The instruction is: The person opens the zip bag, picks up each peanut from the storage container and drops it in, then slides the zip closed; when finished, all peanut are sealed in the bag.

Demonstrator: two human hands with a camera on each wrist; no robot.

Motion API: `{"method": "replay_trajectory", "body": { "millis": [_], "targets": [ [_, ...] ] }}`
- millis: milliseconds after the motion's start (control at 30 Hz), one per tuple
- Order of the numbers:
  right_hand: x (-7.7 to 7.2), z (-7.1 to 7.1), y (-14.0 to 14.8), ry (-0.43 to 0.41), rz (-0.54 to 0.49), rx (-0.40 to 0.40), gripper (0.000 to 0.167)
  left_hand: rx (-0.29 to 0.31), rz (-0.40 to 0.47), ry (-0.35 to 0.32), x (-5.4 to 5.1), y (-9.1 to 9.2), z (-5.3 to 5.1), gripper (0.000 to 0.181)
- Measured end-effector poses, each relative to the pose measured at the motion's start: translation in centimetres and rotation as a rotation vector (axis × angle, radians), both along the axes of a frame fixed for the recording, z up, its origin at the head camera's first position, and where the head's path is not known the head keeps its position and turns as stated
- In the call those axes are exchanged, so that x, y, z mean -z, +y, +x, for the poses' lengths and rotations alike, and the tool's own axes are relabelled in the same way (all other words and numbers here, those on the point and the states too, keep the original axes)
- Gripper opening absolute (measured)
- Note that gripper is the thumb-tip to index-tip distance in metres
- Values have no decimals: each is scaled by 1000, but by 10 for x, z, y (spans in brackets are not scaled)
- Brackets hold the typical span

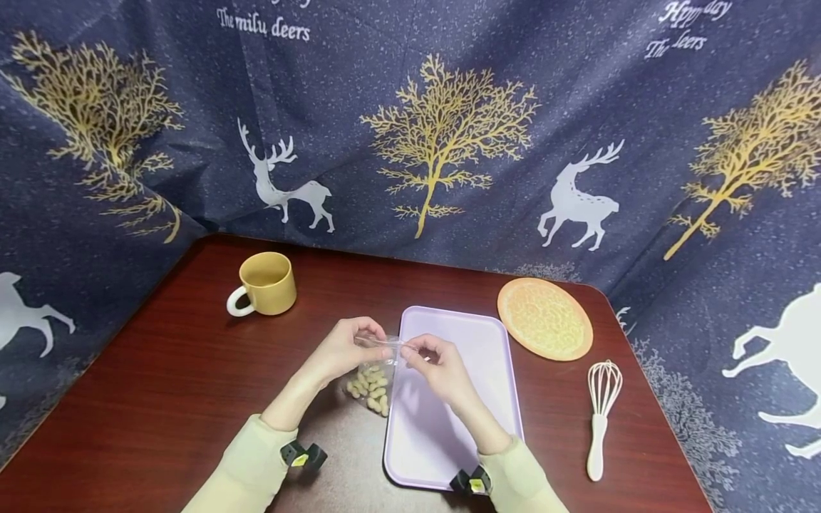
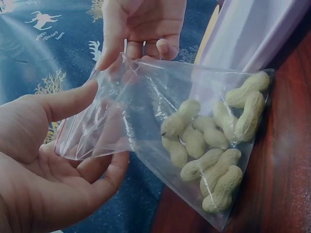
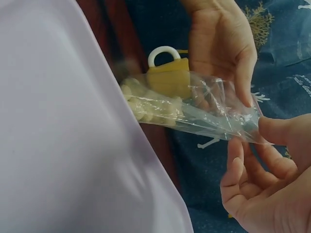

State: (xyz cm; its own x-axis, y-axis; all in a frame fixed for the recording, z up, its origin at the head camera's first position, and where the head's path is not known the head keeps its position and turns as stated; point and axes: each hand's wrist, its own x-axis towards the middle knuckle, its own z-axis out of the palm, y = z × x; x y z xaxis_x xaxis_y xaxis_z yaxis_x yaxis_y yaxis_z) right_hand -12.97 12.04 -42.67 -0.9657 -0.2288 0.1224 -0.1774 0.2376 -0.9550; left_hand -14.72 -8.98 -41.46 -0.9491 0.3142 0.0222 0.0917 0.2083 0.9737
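Note:
A clear zip-top plastic bag [image 2: 146, 87] hangs between both hands, with several unshelled peanuts [image 2: 221, 170] in its lower part. My left hand [image 1: 343, 353] pinches one side of the bag's top between thumb and fingers. At the other top corner, my right hand [image 1: 445, 370] pinches the plastic with thumb and fingertips. The bag hangs beside the left edge of a lavender tray [image 1: 462, 342], and the right forearm passes over that tray. Whether the bag's mouth is unsealed, I cannot tell.
A yellow mug [image 1: 272, 288] with a white handle stands at the back left of the dark red-brown table [image 1: 160, 370]. To the tray's right lie a round orange-yellow mat [image 1: 545, 318] and a white whisk [image 1: 598, 427]. A blue patterned cloth [image 1: 359, 178] hangs behind the table.

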Motion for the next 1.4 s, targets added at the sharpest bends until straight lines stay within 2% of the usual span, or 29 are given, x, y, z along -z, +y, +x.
{"method": "replay_trajectory", "body": {
  "millis": [200, 300, 400, 600, 800, 1133, 1400],
  "targets": [
    [-3, 1, 0, -132, -57, 53, 13, -22, 50, -95, 4, 1, -1, 21],
    [-2, 1, 0, -148, -78, 60, 13, -7, 96, -164, 6, 4, -2, 23],
    [-1, 1, 0, -147, -93, 68, 14, -8, 108, -198, 10, 7, -2, 26],
    [0, 1, -3, -168, -133, 103, 14, -78, 64, -193, 14, 13, -1, 26],
    [1, 3, -7, -174, -159, 140, 15, -131, 61, -181, 13, 18, 1, 25],
    [3, 6, -13, -152, -179, 161, 15, -167, 85, -153, 13, 23, 3, 23],
    [4, 8, -16, -165, -153, 132, 16, -192, 95, -141, 12, 25, 4, 22]
  ]
}}
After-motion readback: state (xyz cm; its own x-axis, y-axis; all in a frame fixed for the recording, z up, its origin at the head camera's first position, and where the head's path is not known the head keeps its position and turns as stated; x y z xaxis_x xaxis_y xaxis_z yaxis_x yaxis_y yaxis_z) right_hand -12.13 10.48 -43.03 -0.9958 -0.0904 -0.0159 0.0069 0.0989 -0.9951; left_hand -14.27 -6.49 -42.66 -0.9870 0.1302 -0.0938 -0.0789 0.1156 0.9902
